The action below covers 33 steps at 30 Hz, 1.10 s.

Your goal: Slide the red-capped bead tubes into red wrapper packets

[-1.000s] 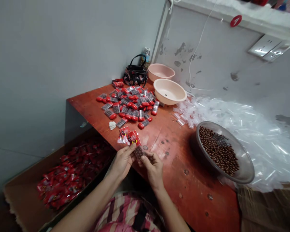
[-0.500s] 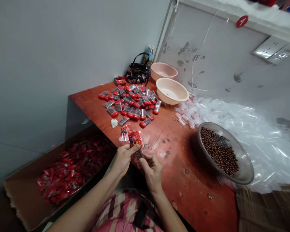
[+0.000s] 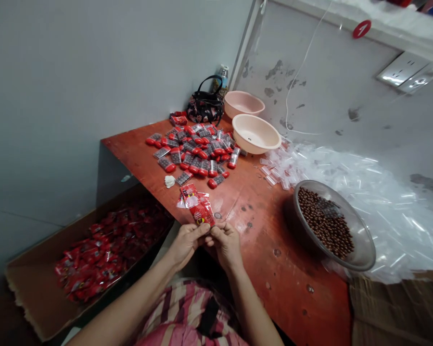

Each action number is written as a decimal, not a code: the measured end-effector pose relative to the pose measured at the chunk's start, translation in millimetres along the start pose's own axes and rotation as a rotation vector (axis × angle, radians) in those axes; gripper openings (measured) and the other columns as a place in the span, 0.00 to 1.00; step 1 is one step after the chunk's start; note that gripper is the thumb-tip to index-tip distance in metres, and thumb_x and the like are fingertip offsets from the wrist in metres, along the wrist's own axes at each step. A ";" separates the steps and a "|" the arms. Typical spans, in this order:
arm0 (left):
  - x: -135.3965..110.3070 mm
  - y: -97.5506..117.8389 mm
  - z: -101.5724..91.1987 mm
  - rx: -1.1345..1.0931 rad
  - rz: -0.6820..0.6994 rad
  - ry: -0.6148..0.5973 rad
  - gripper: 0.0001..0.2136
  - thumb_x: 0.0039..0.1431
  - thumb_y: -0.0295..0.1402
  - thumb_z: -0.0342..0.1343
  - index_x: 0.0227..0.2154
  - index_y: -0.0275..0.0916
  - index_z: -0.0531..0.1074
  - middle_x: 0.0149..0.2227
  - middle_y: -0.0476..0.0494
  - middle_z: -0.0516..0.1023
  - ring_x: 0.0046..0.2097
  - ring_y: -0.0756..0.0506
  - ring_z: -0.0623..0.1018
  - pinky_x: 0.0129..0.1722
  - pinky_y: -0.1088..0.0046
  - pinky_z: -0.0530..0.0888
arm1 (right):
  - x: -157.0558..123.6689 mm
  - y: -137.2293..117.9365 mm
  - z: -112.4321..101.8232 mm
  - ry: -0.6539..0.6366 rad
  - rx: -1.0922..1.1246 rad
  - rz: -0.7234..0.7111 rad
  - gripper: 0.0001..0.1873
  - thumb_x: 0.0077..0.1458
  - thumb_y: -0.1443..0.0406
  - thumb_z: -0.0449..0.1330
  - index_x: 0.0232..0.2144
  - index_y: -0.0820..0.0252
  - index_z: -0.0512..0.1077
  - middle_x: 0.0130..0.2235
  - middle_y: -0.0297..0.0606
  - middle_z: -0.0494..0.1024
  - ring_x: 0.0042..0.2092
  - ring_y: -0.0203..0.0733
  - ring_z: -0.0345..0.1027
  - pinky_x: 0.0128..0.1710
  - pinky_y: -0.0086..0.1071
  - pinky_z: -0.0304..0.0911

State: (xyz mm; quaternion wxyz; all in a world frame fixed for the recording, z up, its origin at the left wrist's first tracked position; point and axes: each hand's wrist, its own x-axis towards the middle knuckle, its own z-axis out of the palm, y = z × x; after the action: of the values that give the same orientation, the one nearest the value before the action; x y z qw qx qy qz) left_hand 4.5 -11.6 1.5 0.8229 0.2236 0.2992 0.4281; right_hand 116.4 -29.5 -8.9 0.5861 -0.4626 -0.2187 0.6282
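My left hand [image 3: 185,243] and my right hand [image 3: 225,244] meet at the near edge of the red wooden table [image 3: 260,226]. Both pinch the lower end of a red printed packet [image 3: 202,213] that stands up between the fingertips. Another red packet [image 3: 187,193] lies on the table just beyond it. Further back lies a pile of small clear boxes with red caps [image 3: 197,154], filled with dark beads. A small white lump [image 3: 170,181] lies beside that pile.
A metal bowl of brown balls [image 3: 326,222] sits at the right, among a heap of clear empty plastic boxes [image 3: 350,178]. Two pink basins [image 3: 255,133] and a black bag [image 3: 205,106] stand at the back. A cardboard box of red packets [image 3: 97,254] sits lower left.
The clear box of dark beads seen between my fingers earlier is no longer visible; the red packet now stands upright in both hands. My hands stayed at the table edge.
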 end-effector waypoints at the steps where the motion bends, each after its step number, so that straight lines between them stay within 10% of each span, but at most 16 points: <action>1: -1.6 2.6 -3.5 0.026 -0.023 -0.028 0.08 0.48 0.30 0.56 0.22 0.29 0.72 0.22 0.45 0.70 0.25 0.51 0.69 0.30 0.74 0.68 | 2.8 -0.3 0.7 -0.022 -0.018 0.022 0.10 0.42 0.66 0.64 0.23 0.63 0.64 0.16 0.34 0.74 0.15 0.30 0.64 0.15 0.19 0.59; 18: -29.7 41.4 -42.3 0.161 -0.064 0.048 0.07 0.49 0.28 0.56 0.30 0.30 0.75 0.28 0.39 0.76 0.31 0.45 0.74 0.34 0.69 0.71 | 19.8 12.5 42.0 -0.420 -0.089 0.240 0.18 0.35 0.66 0.67 0.23 0.60 0.59 0.19 0.28 0.73 0.15 0.32 0.65 0.11 0.20 0.59; 23: -33.9 41.6 -70.2 0.011 0.072 0.403 0.10 0.49 0.33 0.56 0.34 0.33 0.73 0.44 0.34 0.73 0.42 0.40 0.74 0.38 0.63 0.73 | 10.0 7.3 39.0 -0.352 -0.193 0.154 0.16 0.37 0.65 0.66 0.26 0.61 0.61 0.17 0.26 0.71 0.16 0.31 0.65 0.14 0.21 0.60; 27: -38.4 32.6 -81.9 0.396 0.198 0.705 0.17 0.42 0.34 0.61 0.38 0.38 0.72 0.45 0.36 0.73 0.40 0.39 0.75 0.38 0.62 0.73 | 8.5 -17.7 13.1 -0.193 -0.278 0.019 0.11 0.44 0.63 0.62 0.24 0.61 0.63 0.18 0.27 0.71 0.16 0.29 0.62 0.14 0.20 0.57; 33: 5.4 10.2 -35.9 1.200 0.677 0.284 0.18 0.45 0.32 0.59 0.42 0.42 0.71 0.49 0.41 0.70 0.55 0.37 0.63 0.56 0.59 0.54 | 12.5 -32.0 -10.5 -0.091 -0.391 -0.063 0.10 0.48 0.61 0.59 0.24 0.62 0.64 0.20 0.30 0.71 0.17 0.29 0.62 0.16 0.21 0.56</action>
State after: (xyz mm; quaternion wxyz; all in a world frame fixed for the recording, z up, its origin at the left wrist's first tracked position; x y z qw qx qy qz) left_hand -23.5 2.3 -19.6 0.3320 0.6619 0.5020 0.4468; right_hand 143.8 -13.6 8.1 0.4938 -0.5317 -0.3772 0.5754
